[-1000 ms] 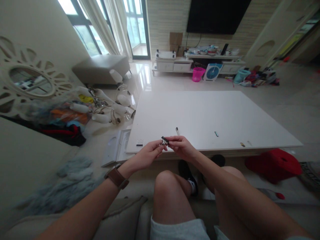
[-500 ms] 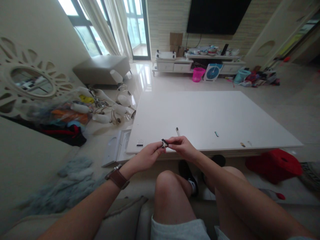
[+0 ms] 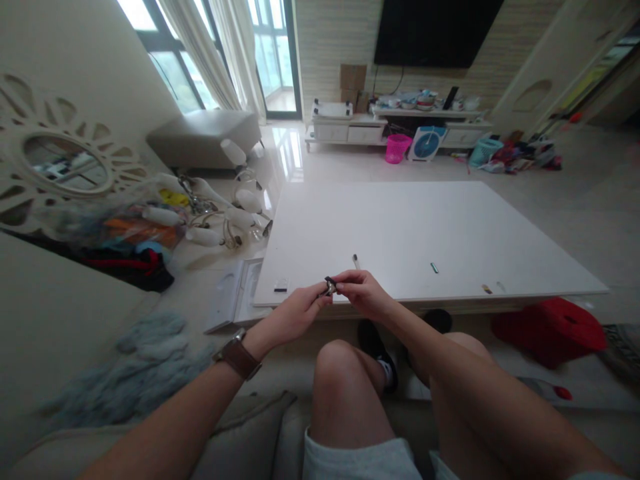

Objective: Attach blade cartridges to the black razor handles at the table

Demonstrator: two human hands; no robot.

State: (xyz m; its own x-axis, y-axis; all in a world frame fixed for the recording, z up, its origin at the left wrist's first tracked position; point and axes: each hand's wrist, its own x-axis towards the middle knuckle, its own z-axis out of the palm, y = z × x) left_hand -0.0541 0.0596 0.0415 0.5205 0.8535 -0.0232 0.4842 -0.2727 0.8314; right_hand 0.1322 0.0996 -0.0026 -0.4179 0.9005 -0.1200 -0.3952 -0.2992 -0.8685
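Plainly left hand (image 3: 299,312), right hand (image 3: 365,293) clamped on metallic piece (image 3: 329,287); pink basket (image 3: 397,149), contents unclear

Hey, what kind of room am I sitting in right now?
Most likely a home living room: a large dark television on the wall, a low white cabinet beneath it, and long curtains by the windows.

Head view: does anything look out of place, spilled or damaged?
Yes: what looks like a chandelier sits on the floor left of the white table, odd for a hanging light. I see no spill. The small metal piece in the left hand and right hand is too small to judge.
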